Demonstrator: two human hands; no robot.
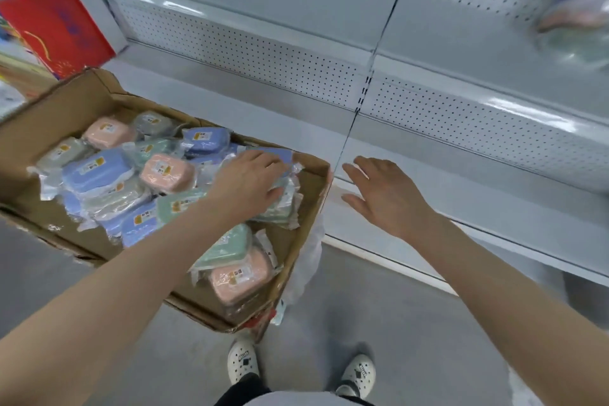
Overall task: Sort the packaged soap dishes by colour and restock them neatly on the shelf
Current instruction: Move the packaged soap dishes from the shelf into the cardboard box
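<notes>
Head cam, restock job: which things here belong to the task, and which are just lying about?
Job:
- soap dishes, blue, pink, green, grey
- cardboard box holding them
- shelf
- left hand on the packs
- right hand, open over the shelf edge

Lying about:
- red box, upper left
- blurred pack, upper right
- white bag beside the cardboard box

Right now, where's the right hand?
Head view, right of centre: the right hand hovers open above the front edge of the lower shelf, just right of the cardboard box, holding nothing.
</notes>
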